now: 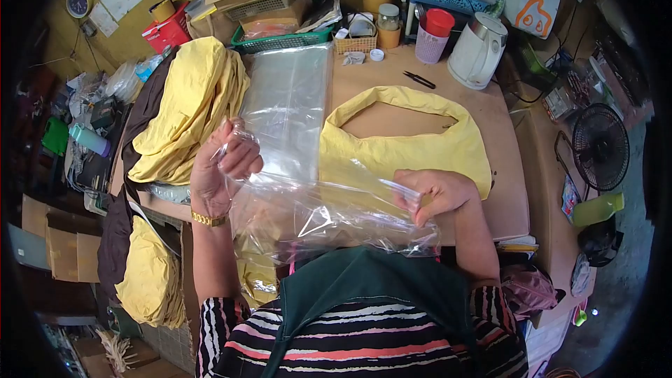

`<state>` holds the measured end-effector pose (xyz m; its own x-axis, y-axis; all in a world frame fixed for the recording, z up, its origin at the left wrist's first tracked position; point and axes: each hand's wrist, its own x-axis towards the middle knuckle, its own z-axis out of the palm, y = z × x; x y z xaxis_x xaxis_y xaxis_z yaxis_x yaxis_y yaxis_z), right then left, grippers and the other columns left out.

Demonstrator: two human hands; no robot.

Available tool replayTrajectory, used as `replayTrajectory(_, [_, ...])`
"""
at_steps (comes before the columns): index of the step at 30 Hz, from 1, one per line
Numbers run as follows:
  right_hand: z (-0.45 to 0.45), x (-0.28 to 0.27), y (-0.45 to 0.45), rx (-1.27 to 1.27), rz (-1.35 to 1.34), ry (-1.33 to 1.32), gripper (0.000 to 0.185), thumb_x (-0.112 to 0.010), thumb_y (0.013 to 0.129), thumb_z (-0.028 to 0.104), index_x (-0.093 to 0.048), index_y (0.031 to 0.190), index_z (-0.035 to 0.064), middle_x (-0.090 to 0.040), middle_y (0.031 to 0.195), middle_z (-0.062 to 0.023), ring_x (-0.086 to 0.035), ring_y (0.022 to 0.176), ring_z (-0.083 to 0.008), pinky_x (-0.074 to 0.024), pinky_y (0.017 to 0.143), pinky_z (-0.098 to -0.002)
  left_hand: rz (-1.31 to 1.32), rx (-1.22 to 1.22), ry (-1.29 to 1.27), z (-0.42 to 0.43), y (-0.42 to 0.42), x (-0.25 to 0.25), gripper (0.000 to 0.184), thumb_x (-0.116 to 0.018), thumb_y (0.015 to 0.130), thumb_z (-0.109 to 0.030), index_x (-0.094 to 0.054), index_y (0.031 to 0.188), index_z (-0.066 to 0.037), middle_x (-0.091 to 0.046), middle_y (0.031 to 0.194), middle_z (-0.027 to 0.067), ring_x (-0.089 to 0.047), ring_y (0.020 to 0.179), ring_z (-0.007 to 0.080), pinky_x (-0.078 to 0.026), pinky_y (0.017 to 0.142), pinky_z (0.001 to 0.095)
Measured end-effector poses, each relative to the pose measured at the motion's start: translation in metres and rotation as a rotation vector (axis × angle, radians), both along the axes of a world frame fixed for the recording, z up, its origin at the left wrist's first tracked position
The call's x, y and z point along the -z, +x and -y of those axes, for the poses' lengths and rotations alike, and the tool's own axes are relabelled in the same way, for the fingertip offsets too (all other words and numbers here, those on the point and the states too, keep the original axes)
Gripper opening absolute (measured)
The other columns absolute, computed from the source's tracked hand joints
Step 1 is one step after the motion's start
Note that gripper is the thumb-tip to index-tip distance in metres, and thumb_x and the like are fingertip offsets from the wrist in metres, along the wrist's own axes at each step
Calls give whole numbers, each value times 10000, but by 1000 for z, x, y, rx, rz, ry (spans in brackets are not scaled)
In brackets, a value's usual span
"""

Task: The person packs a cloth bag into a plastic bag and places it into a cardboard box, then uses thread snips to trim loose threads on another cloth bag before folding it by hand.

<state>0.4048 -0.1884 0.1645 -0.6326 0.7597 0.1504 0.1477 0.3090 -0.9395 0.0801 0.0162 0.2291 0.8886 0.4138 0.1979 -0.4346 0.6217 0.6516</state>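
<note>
A clear plastic bag (322, 213) is stretched between my two hands above the front edge of the table. My left hand (227, 161) is closed on one end of it. At the other end, my right hand (434, 194) pinches the plastic between thumb and fingers. Behind the bag lies a yellow fabric bag (420, 150) with a wide loop handle, flat on the brown table. A stack of clear plastic sheets or bags (287, 91) lies to its left. Folded yellow fabric (185, 108) is piled beside my left hand, over dark cloth.
Black thread snips (419, 80) lie behind the yellow bag. A white kettle (478, 51), a red cup (438, 22), jars and a green basket (283, 40) line the back of the table (514, 189). A black fan (600, 145) stands at right.
</note>
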Motion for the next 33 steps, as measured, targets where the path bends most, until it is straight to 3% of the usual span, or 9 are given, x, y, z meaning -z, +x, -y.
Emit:
replayTrajectory(5, [13,8,34,302,-934,65,265,-779,749,300,-668,764,60,-608,748,-23,-557,749,-174,-426,779,-363,-318,190,929,0,-3,6,348,-713,828,-192,-604,1069,35,-587,796,19,-562,783,99,-419,656,215])
replayTrajectory(9, [29,3,36,281,-1005,-276,228,-737,798,264,-643,768,58,-629,714,-32,-588,699,-185,-472,664,-333,-576,67,526,-13,-19,31,222,-603,915,-190,-607,1006,12,-592,813,47,-561,742,117,-450,669,250])
replayTrajectory(12, [26,-31,-1,233,442,-254,174,-657,852,224,-634,745,88,-614,686,-69,-595,687,-187,-474,628,-318,-237,-367,-32,-7,-16,4,229,-531,968,-229,-598,943,-11,-572,734,44,-554,668,122,-460,645,258])
replayTrajectory(14, [31,-12,1,505,-75,-87,147,-609,875,186,-639,759,101,-610,656,-78,-598,639,-194,-471,587,-339,-10,-182,-196,-23,-29,18,260,-529,969,-277,-598,935,-29,-537,674,22,-545,630,108,-463,600,258])
replayTrajectory(18, [25,6,29,706,-1129,-70,145,-548,889,82,-636,774,81,-617,658,-71,-606,641,-156,-479,592,-331,-226,-132,1118,-9,-24,47,255,-573,935,-265,-622,997,-23,-601,750,11,-530,629,87,-458,599,251])
replayTrajectory(21, [35,14,28,458,-1252,-346,185,-519,938,125,-612,790,65,-600,618,-56,-596,638,-139,-477,603,-296,-579,-253,623,-12,-23,42,236,-601,917,-262,-633,930,-29,-638,802,36,-568,691,121,-468,640,265])
replayTrajectory(24, [35,3,13,212,376,-165,274,-505,981,306,-603,896,65,-570,586,-47,-590,649,-126,-466,596,-264,-65,-229,-194,-10,-2,20,357,-525,952,-368,-612,970,-23,-636,792,60,-572,680,132,-478,627,279])
replayTrajectory(29, [28,27,41,1024,-1291,-62,265,-621,890,284,-681,894,26,-615,656,-48,-603,754,-110,-479,633,-269,-540,299,914,9,7,33,437,-555,956,-353,-582,1166,29,-676,1000,56,-623,818,126,-502,768,287])
replayTrajectory(33, [36,31,28,600,-1170,-708,199,-693,848,227,-675,895,34,-680,799,-64,-592,556,-126,-481,506,-302,-429,-407,37,-12,6,34,239,-561,960,-271,-621,981,-41,-655,834,23,-617,787,130,-515,764,311])
